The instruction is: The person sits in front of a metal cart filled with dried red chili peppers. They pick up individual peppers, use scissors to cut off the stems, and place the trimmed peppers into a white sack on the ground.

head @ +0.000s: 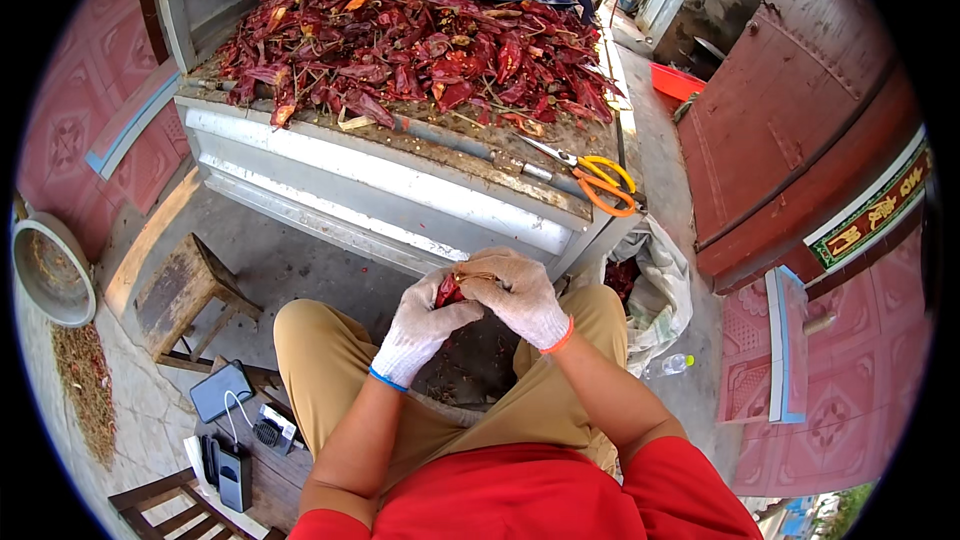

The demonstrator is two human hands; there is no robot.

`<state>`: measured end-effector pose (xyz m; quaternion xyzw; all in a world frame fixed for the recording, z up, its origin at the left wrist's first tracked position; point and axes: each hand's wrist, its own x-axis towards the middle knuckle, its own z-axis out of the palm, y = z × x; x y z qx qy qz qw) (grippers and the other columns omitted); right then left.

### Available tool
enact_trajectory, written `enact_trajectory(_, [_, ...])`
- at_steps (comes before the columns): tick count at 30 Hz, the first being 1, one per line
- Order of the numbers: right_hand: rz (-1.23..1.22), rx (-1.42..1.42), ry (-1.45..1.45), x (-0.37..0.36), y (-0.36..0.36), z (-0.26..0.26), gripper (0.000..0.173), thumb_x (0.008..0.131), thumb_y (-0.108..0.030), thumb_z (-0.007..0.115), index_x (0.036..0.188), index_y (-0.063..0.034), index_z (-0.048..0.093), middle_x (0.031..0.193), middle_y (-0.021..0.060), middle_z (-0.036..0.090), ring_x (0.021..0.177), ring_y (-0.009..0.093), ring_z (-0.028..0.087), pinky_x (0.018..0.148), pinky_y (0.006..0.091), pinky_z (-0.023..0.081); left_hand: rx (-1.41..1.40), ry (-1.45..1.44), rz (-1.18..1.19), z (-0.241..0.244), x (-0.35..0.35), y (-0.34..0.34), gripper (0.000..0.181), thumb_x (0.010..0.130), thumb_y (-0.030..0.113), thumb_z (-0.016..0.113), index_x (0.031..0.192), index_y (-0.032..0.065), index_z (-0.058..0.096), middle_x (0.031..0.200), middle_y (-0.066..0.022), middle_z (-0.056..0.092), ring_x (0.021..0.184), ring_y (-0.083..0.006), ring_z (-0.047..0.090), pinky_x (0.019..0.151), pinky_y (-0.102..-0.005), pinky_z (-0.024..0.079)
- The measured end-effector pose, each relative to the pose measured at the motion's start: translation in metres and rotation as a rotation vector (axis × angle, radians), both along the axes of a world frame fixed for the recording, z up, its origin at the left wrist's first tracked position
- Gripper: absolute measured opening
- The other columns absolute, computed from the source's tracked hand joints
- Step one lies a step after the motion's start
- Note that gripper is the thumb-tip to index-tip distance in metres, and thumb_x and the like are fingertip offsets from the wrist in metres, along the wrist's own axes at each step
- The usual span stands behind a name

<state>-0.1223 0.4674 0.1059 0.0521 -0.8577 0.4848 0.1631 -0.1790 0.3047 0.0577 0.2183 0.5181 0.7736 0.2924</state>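
My left hand (424, 319), in a white knitted glove with a blue cuff edge, holds a dried red chili pepper (448, 291) above my lap. My right hand (517, 289), gloved alike with an orange cuff edge, pinches the pepper's stem end; its fingertips partly hide the pepper. Beyond both hands, a large heap of dried red chili peppers (420, 52) covers the truck bed (480, 136). Scissors with orange and yellow handles (600, 180) lie at the bed's near right corner, blades apart.
A white woven sack (664, 292) with red peppers inside stands by my right knee. Near it lies a plastic bottle (671, 365). On the left are a wooden stool (184, 292), a metal basin (52, 270), and a wooden seat (270, 480) bearing a phone (221, 390) and power bank (235, 480).
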Motion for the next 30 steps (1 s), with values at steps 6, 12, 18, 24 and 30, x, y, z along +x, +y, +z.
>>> enact_trajectory(6, [0.128,0.560,0.258,-0.003,0.008,0.014,0.018,0.091,-0.022,0.064,0.101,-0.0106,0.073,0.104,0.0052,0.071,0.100,0.027,0.067,0.084,0.0393,0.054,-0.051,0.061,-0.004,-0.001,0.000,-0.002,0.037,0.088,0.017,0.068,0.120,-0.0013,0.063,0.092,0.0004,0.065,0.080,-0.0073,0.058,0.070,-0.0224,0.049])
enact_trajectory(12, [0.221,0.774,0.282,-0.005,0.017,0.019,0.016,0.091,-0.021,0.065,0.099,-0.0106,0.074,0.102,0.0060,0.071,0.096,0.026,0.068,0.079,0.0395,0.054,-0.169,0.039,-0.058,0.007,-0.003,-0.007,0.030,0.089,0.021,0.069,0.110,0.0005,0.067,0.087,0.0004,0.064,0.074,-0.0069,0.058,0.063,-0.0231,0.050])
enact_trajectory(18, [-0.050,0.297,-0.060,0.002,-0.008,0.017,0.028,0.095,-0.031,0.058,0.097,-0.0076,0.073,0.086,0.0108,0.070,0.080,0.030,0.067,0.071,0.0406,0.053,-0.149,0.052,0.031,-0.003,0.000,-0.005,0.021,0.089,0.017,0.068,0.100,-0.0002,0.068,0.081,-0.0006,0.063,0.068,-0.0075,0.056,0.060,-0.0232,0.049])
enact_trajectory(24, [-0.218,-0.500,-0.504,-0.004,-0.014,0.012,0.035,0.091,-0.035,0.070,0.090,0.0000,0.070,0.065,0.0059,0.064,0.051,0.015,0.057,0.045,0.0287,0.042,0.040,0.038,0.021,-0.010,-0.001,-0.002,0.022,0.088,0.014,0.067,0.099,-0.0057,0.067,0.078,-0.0034,0.063,0.065,-0.0087,0.054,0.057,-0.0239,0.044])
enact_trajectory(30, [-0.263,-0.927,-0.600,-0.001,-0.022,0.018,0.028,0.093,-0.031,0.071,0.088,-0.0042,0.066,0.066,0.0029,0.062,0.046,0.012,0.053,0.040,0.0272,0.035,0.038,-0.032,0.026,-0.004,0.001,-0.007,0.024,0.088,0.013,0.067,0.101,-0.0075,0.066,0.077,-0.0049,0.063,0.064,-0.0091,0.054,0.058,-0.0238,0.043])
